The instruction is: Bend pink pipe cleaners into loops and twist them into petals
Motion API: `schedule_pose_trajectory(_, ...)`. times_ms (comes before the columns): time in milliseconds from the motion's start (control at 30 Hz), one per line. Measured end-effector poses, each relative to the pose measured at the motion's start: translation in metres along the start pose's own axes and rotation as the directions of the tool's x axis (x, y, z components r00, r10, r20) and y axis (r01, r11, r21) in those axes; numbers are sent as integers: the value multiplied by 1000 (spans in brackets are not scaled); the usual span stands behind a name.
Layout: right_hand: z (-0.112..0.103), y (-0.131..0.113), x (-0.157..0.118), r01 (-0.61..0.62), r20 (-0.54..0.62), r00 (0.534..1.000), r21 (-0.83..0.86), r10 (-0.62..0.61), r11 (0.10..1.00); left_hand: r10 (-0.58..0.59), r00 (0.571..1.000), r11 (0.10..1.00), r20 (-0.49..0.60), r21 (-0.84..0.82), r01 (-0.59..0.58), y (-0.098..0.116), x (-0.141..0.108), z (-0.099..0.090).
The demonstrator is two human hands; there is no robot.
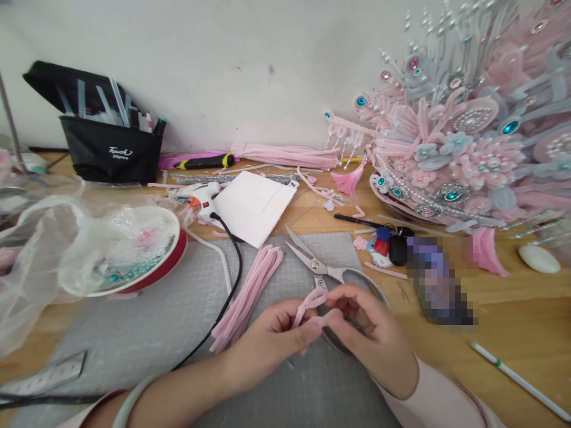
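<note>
At the lower centre of the frame, you hold a fuzzy, soft pink strip [301,312], bent into a narrow loop, between both hands. Your left hand [281,330] pinches it between thumb and curled fingers; your right hand [375,333] grips its other side with thumb and forefinger. Just above lie steel scissors [314,264], blades parted, pointing to the upper left. Beside your left wrist sits a sheaf of matching folded strips [250,294], plush and rounded at the bends. Your right hand covers part of the scissors' grey handles, and your fingers hide where the strip's ends run. Pixelation masks a dark object [439,285] at right, and the beaded, gem-studded pink piece [468,137] is cut off by the right edge. The gridded grey mat [147,321] spreads leftward under a black cord [236,249]; its right edge passes near your right hand. Beyond that edge, wood grain [446,374] shows as far as a slim white stick [521,380] at lower right.
</note>
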State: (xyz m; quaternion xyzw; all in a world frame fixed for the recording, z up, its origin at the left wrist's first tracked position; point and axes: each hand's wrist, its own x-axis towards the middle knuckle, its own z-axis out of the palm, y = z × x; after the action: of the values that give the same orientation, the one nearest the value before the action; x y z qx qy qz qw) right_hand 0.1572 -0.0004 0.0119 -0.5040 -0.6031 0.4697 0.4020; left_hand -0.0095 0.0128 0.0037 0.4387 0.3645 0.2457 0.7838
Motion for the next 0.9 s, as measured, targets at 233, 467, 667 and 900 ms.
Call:
schedule_pose_trajectory(233,-3,-1,2,139,82,988,-116,-130,983,-25,997,999,-77,-37,22,0,0,0)
schedule_pose_trajectory(467,-3,-4,6,68,78,995,-128,-58,989,14,990,1000,-140,7,-13,2,2,-2)
schedule_pose_trajectory(667,-5,-7,7,89,113,991,-142,-73,986,7,996,999,-91,50,-2,4,1,-1)
schedule_pose_trajectory(900,-3,-7,8,49,126,992,-177,-27,983,-37,997,996,-70,83,43,1,3,-1)
